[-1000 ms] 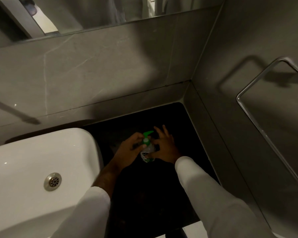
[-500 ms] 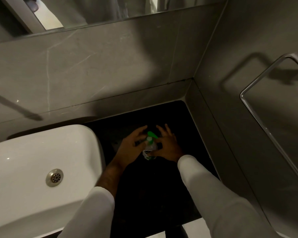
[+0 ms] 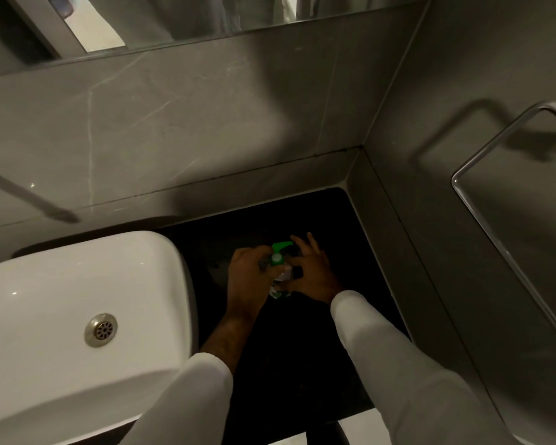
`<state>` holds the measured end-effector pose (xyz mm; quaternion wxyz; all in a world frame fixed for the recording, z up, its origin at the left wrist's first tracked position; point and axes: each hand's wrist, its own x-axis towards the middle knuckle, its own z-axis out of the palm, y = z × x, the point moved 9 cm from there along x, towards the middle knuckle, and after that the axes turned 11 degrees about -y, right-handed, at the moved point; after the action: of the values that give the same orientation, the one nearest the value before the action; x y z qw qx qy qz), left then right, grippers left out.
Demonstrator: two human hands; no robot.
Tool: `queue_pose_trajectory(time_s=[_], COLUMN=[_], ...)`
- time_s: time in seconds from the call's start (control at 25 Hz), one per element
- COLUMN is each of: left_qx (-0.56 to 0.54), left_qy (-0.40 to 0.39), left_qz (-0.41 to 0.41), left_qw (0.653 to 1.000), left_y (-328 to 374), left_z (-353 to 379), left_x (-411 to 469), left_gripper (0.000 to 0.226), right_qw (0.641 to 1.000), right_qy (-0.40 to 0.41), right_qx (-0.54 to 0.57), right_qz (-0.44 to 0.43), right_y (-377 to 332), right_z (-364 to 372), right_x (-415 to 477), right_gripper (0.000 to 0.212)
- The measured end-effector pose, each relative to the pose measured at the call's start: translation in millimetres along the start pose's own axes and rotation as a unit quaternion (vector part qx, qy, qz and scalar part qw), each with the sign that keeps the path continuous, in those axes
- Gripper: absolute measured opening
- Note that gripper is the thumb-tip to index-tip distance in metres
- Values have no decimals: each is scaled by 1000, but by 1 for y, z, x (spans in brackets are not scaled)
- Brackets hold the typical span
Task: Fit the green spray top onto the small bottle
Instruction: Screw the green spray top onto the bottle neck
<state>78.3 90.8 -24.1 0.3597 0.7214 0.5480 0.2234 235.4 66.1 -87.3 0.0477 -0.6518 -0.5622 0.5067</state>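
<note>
A small clear bottle (image 3: 280,285) with a green and white label stands on the black counter (image 3: 302,364) between my hands. The green spray top (image 3: 278,252) sits on its neck, nozzle pointing right and away from me. My left hand (image 3: 247,277) has its fingers closed around the collar of the green top. My right hand (image 3: 312,274) holds the bottle's body from the right, thumb and index finger on it and the other fingers spread upward.
A white basin (image 3: 77,300) with a metal drain (image 3: 101,329) fills the left. Grey tiled walls meet in a corner behind the counter. A chrome towel rail (image 3: 495,226) hangs on the right wall. A mirror (image 3: 174,20) runs along the top.
The green top has turned, its nozzle swinging round to point right again. My left hand opened and then closed again on the collar. My right hand kept hold of the bottle.
</note>
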Motion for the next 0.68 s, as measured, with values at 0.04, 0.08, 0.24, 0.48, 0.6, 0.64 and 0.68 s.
queue_pose_trajectory(time_s=[0.04,0.08,0.24,0.48,0.6,0.64,0.68], left_qx=[-33,-71,-154,-41,47,54,52], left_qy=[1,-12,-123,-180,-194,-180,-162], left_qz=[-12,-20,-4,127,113,97,81], left_qw=[999,997,980,975,973,977,982], left_y=[-6,-11,-14,15,16,15,14], left_z=[3,8,21,8,9,8,7], left_x=[-3,-3,2,18,26,26,25], left_gripper=[27,25,33,25,31,33,33], right_qw=[1000,1000,1000,1000,1000,1000,1000], right_qy=[-5,-11,-23,-27,-26,-27,-28], right_qx=[-16,-29,-4,-8,-11,-10,-4], right_qz=[-1,-3,3,-3,-3,-6,-6], right_y=[0,0,8,13,14,13,13], right_z=[1,2,1,2,2,2,2], right_x=[1,2,2,6,8,8,8], right_gripper=[75,71,78,89,86,83,82])
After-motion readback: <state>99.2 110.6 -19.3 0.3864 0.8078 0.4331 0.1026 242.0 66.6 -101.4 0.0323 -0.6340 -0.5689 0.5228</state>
